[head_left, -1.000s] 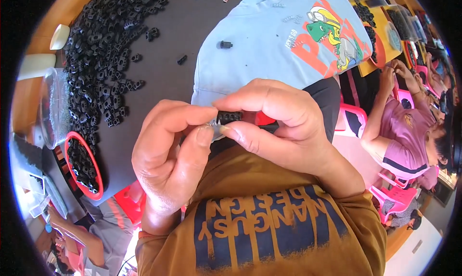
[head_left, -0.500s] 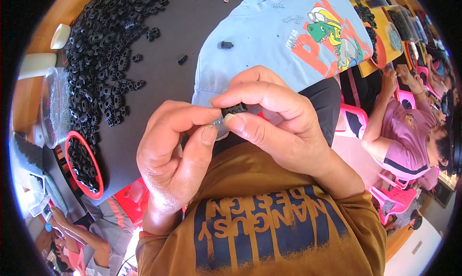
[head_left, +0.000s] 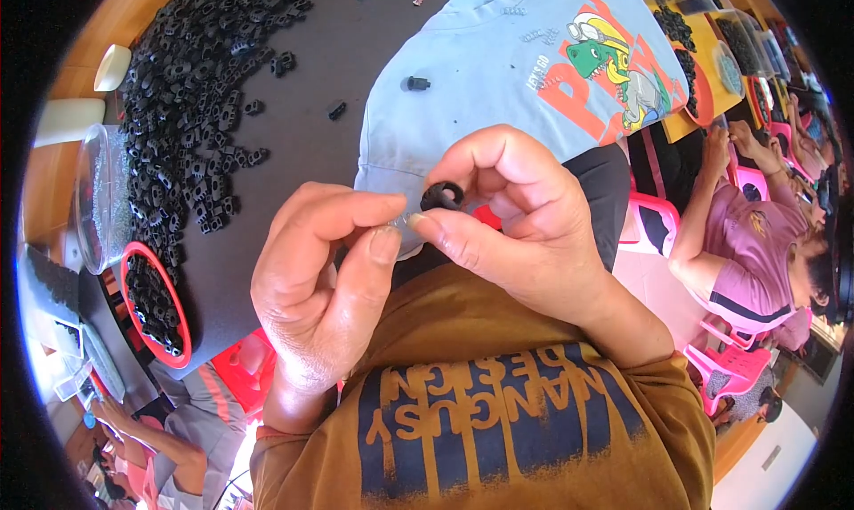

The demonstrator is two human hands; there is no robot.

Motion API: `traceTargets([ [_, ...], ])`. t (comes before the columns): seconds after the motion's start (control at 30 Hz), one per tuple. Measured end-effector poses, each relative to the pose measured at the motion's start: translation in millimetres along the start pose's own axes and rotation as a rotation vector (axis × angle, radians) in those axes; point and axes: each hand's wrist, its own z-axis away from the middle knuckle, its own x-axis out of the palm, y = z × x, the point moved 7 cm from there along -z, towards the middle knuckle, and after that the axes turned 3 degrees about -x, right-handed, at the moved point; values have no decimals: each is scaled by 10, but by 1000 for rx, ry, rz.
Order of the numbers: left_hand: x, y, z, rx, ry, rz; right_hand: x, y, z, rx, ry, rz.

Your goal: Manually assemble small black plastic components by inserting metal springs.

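Between the thumb and forefinger of my right hand (head_left: 525, 216) sits a small black plastic cord-lock piece (head_left: 440, 196), its round opening showing. My left hand (head_left: 325, 279) pinches a tiny clear-looking metal spring (head_left: 405, 220), whose free end lies close beside the right thumbtip. Whether the spring touches the black piece is hard to make out. Beyond my hands, a light blue T-shirt (head_left: 418, 128) with a dinosaur print lies across the table edge. One black plastic piece (head_left: 415, 83) and several loose springs (head_left: 540, 36) rest on it.
A large heap of black plastic pieces (head_left: 196, 92) covers the dark table's (head_left: 302, 119) left side. Next to it stand a clear tub of springs (head_left: 105, 199) and a red-rimmed bowl (head_left: 184, 332) of black pieces. People sit at both sides, with pink stools (head_left: 654, 221) at right.
My right fingers have shifted and turned the black piece, so its round opening now shows. The right forefinger is more curled. My left hand has barely moved.
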Motion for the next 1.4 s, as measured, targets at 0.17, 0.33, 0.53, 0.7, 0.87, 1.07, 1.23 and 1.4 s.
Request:
traceTargets([
  [0.17,12,18,-10,27,4,10,-41,-19,-13,-150,87,105],
  [0.33,-12,5,-5,34,10,29,-12,-125,-35,-256,40,318],
  [0.53,28,37,-11,56,-5,51,21,-136,-23,-285,14,332],
  [0.7,22,55,-16,69,1,-66,38,-156,-36,-294,-17,424],
  [0.87,58,130,-31,149,-8,-192,54,-143,-38,-309,-23,500],
  [1.07,89,203,-26,335,-11,-385,77,-119,-29,-326,-30,551],
  [1.23,94,231,-5,386,-22,-461,91,-112,-20,-315,-24,548],
  [1.4,121,209,12,405,-26,-478,91,-121,-46,-271,-20,517],
])
